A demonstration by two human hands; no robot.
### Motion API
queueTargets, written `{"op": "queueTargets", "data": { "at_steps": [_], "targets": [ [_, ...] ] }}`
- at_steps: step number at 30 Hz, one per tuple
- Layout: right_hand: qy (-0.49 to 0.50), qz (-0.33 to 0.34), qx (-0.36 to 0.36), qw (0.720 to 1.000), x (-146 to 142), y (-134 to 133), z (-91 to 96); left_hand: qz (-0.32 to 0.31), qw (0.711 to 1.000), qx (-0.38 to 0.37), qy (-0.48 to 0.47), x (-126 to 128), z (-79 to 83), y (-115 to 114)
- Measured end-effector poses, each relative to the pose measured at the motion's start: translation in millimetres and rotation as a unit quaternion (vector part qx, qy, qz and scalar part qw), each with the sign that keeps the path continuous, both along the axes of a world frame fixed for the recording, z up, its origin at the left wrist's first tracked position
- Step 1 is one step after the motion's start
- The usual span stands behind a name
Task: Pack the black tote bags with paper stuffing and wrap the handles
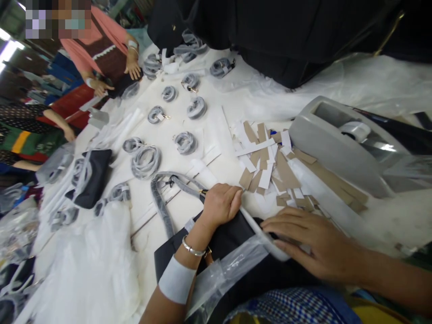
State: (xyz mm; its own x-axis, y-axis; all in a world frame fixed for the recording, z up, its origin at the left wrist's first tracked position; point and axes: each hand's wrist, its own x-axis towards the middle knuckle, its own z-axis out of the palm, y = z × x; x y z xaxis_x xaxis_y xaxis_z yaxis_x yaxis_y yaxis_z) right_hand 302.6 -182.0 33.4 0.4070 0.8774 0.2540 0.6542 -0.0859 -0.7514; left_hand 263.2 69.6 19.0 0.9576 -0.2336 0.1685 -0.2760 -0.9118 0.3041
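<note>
A black handbag [232,236] lies before me at the table's near edge. One of its handles [158,198], wrapped in greyish film, loops out to the far left side. My left hand [221,204] is closed in a fist at the bag's upper edge, with a pale wrapped handle [256,227] running out from under it. Around that handle's other end, by the bag's edge, curl the fingers of my right hand [313,243]; the fingertips are partly hidden. Clear plastic film [226,274] drapes over the bag's front.
Cardboard and white paper strips [266,157] lie beyond my hands, beside a grey tape dispenser [337,144]. Several wrapped coiled straps [146,162] dot the white table. White plastic sheets [94,265] pile at left. A co-worker [108,49] handles a black item across the table; black bags [270,36] stand behind.
</note>
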Motion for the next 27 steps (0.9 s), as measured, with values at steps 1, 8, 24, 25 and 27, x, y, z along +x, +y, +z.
{"op": "queueTargets", "data": {
  "at_steps": [1, 8, 24, 25, 27],
  "targets": [
    [-0.020, -0.012, 0.001, 1.000, -6.5, 0.8, 2.7, 0.006, 1.000, 0.007, 0.010, 0.7, -0.6, -1.3],
    [-0.074, 0.000, -0.055, 0.996, -29.5, 11.5, 18.5, 0.068, 0.995, 0.053, 0.046, -0.3, 3.5, -7.1],
    [-0.380, 0.041, -0.048, 0.923, -65.3, 11.4, -2.1, 0.128, 0.989, -0.071, 0.028, -108.6, 96.4, 5.1],
    [-0.387, 0.045, -0.046, 0.920, -64.6, 10.6, -4.8, 0.150, 0.986, -0.069, 0.029, -134.4, 101.2, -2.7],
    [-0.396, 0.050, -0.043, 0.916, -63.3, 9.3, -8.6, 0.187, 0.981, -0.039, 0.030, -183.9, 95.6, -22.8]
  ]
}}
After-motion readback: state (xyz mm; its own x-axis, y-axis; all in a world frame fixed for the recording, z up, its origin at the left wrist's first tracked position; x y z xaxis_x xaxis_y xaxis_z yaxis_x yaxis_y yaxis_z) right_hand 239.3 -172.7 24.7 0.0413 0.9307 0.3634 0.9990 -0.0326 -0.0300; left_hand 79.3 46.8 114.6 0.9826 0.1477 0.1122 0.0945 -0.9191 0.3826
